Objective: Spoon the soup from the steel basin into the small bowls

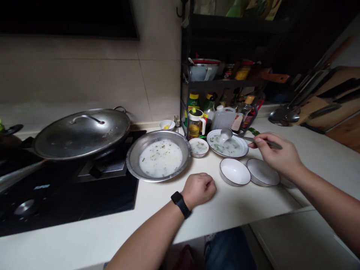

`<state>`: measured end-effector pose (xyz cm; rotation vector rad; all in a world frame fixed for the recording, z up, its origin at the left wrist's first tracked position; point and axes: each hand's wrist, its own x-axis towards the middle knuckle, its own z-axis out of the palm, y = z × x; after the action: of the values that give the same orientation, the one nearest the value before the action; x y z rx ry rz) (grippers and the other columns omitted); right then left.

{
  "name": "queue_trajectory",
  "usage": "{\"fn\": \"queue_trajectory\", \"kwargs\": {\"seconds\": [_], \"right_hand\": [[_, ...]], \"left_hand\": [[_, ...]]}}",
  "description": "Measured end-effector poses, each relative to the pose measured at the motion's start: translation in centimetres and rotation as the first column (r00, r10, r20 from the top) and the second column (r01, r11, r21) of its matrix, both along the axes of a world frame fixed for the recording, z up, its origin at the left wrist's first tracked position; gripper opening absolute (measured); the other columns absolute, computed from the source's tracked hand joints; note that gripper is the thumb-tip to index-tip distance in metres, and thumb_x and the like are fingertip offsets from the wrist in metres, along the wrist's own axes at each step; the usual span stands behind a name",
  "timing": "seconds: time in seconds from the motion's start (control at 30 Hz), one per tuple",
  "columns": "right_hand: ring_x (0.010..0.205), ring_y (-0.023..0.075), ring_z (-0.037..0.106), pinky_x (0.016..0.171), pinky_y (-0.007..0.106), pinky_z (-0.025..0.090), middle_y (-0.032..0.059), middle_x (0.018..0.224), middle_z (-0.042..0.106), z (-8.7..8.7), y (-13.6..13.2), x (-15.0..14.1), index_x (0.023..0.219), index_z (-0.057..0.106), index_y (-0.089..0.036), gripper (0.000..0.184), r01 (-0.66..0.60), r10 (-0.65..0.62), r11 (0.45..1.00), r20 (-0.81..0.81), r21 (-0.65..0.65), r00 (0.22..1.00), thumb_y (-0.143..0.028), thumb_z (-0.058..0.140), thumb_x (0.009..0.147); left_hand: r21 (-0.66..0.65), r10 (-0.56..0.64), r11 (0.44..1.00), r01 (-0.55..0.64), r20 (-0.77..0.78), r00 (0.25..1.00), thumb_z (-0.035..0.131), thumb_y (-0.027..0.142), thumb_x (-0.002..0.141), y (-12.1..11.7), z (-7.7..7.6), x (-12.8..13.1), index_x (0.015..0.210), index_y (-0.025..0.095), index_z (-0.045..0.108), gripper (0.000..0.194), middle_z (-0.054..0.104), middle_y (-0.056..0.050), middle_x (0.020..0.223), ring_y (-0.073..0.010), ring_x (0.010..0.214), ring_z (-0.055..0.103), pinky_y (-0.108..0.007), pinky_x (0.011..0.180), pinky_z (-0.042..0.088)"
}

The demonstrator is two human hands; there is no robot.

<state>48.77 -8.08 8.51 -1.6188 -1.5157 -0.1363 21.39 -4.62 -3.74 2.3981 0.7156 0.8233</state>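
White worktop (230,221) runs along a beige tiled wall (92,78), with a black glass hob (62,198) set into it on the left. A wok under a domed steel lid (81,133) sits on the hob, and a black wire rack (197,84) of bottles and jars stands at the back. The bottles' labels (194,100) show yellow and red, but the writing is too small to read. A wide steel basin (159,157) of white gruel flecked with green rests just beside the hob's edge.

The person's right hand (277,153) is clenched around the handle of a steel ladle (225,135), whose bowl hangs over a ribbed white plate (227,145) holding more gruel. Two dark-rimmed white bowls (234,171) (263,172) sit side by side just below that hand, nearly touching each other, and a small filled bowl (198,147) sits between basin and plate. The left hand (199,189), holding nothing, rests in a loose fist on the worktop, back from the front edge, a black watch (180,204) on its wrist.
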Motion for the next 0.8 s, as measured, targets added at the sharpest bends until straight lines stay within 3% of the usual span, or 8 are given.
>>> {"fn": "queue_trajectory", "kwargs": {"seconds": [0.03,0.1,0.17,0.23,0.3,0.5,0.6,0.8], "right_hand": [[0.085,0.0238,0.075,0.081,0.036,0.061,0.0109,0.089,0.075,-0.2,-0.3,0.3,0.089,0.068,-0.020,0.015,-0.078,0.071,0.997,0.211,0.022,0.975,-0.030,0.058,0.094],[0.090,0.0249,0.073,0.082,0.037,0.060,0.0132,0.098,0.075,-0.6,-0.7,0.8,0.095,0.069,-0.019,0.015,-0.218,0.194,0.976,0.537,-0.020,0.821,-0.025,0.056,0.095],[0.091,0.0248,0.073,0.077,0.035,0.060,0.0146,0.105,0.075,-1.0,-1.0,0.9,0.103,0.069,-0.018,0.016,-0.267,0.251,0.959,0.707,-0.091,0.661,-0.020,0.055,0.096],[0.088,0.0247,0.073,0.071,0.034,0.059,0.0156,0.108,0.074,-1.0,-1.2,0.7,0.106,0.069,-0.016,0.017,-0.269,0.229,0.959,0.790,-0.084,0.569,-0.016,0.056,0.095],[0.086,0.0246,0.073,0.072,0.034,0.059,0.0158,0.107,0.074,-0.6,-1.1,-0.2,0.106,0.068,-0.016,0.016,-0.291,0.209,0.956,0.782,-0.038,0.587,-0.014,0.057,0.095],[0.090,0.0215,0.071,0.084,0.034,0.057,0.0091,0.095,0.072,1.4,0.1,-6.4,0.098,0.069,-0.022,0.015,-0.418,0.326,0.894,0.408,0.160,0.853,-0.011,0.059,0.094],[0.094,0.0209,0.070,0.086,0.035,0.056,0.0079,0.097,0.072,1.2,1.5,-10.5,0.097,0.069,-0.023,0.016,-0.502,0.447,0.857,0.317,0.119,0.837,-0.012,0.057,0.096],[0.093,0.0210,0.068,0.085,0.035,0.056,0.0077,0.096,0.070,-2.0,5.3,-15.9,0.097,0.066,-0.022,0.015,-0.619,0.611,0.786,0.164,-0.004,0.775,-0.018,0.052,0.099]], "left_hand": [[-0.001,0.001,1.000,-0.001,-0.002,1.000,0.052,0.019,0.087,0.0,0.0,0.0,0.062,0.020,0.052,0.026,0.062,-0.001,0.065,-0.0133,0.063,0.054,-0.029,0.062,0.035],[0.001,0.003,1.000,-0.003,-0.005,1.000,0.052,0.018,0.087,0.0,0.1,0.0,0.062,0.020,0.052,0.025,0.062,-0.002,0.066,-0.0133,0.063,0.054,-0.029,0.063,0.036],[0.007,0.003,1.000,-0.003,-0.007,1.000,0.052,0.018,0.087,0.1,0.1,0.0,0.062,0.020,0.053,0.025,0.062,-0.002,0.066,-0.0132,0.063,0.054,-0.029,0.062,0.036],[0.014,0.002,1.000,-0.002,-0.011,1.000,0.052,0.018,0.087,0.1,0.1,0.1,0.062,0.020,0.054,0.025,0.063,-0.002,0.066,-0.0133,0.064,0.055,-0.029,0.063,0.036],[0.020,0.004,1.000,-0.004,-0.022,1.000,0.052,0.019,0.088,0.1,0.1,0.1,0.063,0.020,0.056,0.025,0.063,-0.002,0.067,-0.0134,0.065,0.056,-0.028,0.063,0.037],[0.038,0.002,0.999,0.000,-0.057,0.998,0.053,0.021,0.089,0.0,0.0,0.1,0.066,0.019,0.060,0.024,0.066,-0.002,0.070,-0.0137,0.066,0.058,-0.028,0.063,0.038],[0.051,0.003,0.999,-0.001,-0.052,0.999,0.054,0.022,0.089,0.0,0.1,0.1,0.067,0.019,0.062,0.024,0.067,-0.002,0.070,-0.0136,0.066,0.059,-0.028,0.064,0.039],[0.066,0.049,0.997,-0.044,-0.082,0.995,0.056,0.025,0.088,-0.2,0.5,0.1,0.066,0.019,0.065,0.025,0.072,-0.004,0.070,-0.0148,0.063,0.060,-0.029,0.059,0.035]]}}
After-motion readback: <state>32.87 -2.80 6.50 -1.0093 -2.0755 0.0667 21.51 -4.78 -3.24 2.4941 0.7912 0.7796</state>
